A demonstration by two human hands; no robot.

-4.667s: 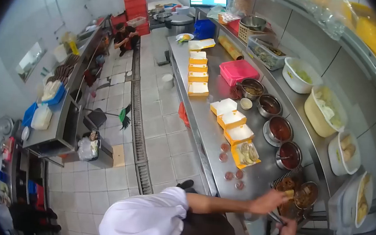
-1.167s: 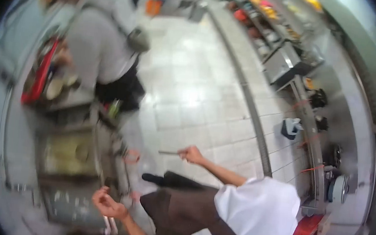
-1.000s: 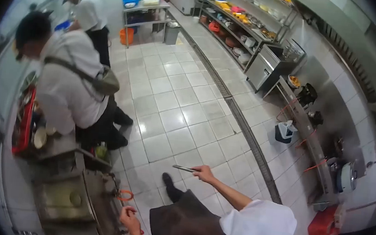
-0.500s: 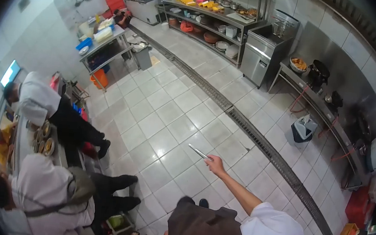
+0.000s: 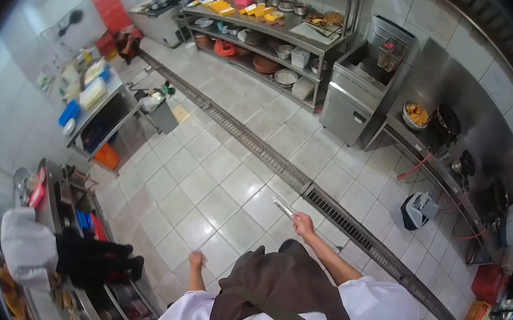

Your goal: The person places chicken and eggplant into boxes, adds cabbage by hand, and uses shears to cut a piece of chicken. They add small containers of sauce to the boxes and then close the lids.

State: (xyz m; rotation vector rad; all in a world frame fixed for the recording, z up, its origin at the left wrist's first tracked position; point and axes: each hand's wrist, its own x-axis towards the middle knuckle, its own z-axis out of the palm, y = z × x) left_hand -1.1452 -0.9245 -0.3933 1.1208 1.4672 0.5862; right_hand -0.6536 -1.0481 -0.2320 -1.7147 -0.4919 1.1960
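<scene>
My right hand (image 5: 304, 225) is closed around one end of slim silver metal tongs (image 5: 284, 208), which point forward and to the left above the floor. My left hand (image 5: 197, 259) hangs low over the tiles at my left side. It is small and smeared by motion, so its fingers do not show clearly, and I see no object in it. A brown apron (image 5: 277, 287) covers my front between the two arms.
A floor drain grate (image 5: 350, 218) runs diagonally past me. On the right stand a fryer (image 5: 356, 102), a steel counter (image 5: 431, 159) and a bin (image 5: 415, 211). A steel shelf table (image 5: 307, 31) holds food ahead. A person (image 5: 32, 246) works at the left counter.
My view has moved forward along the tiles. My left hand has come into view, and one of two people nearby on the left has dropped out. The tongs remain in my right hand.
</scene>
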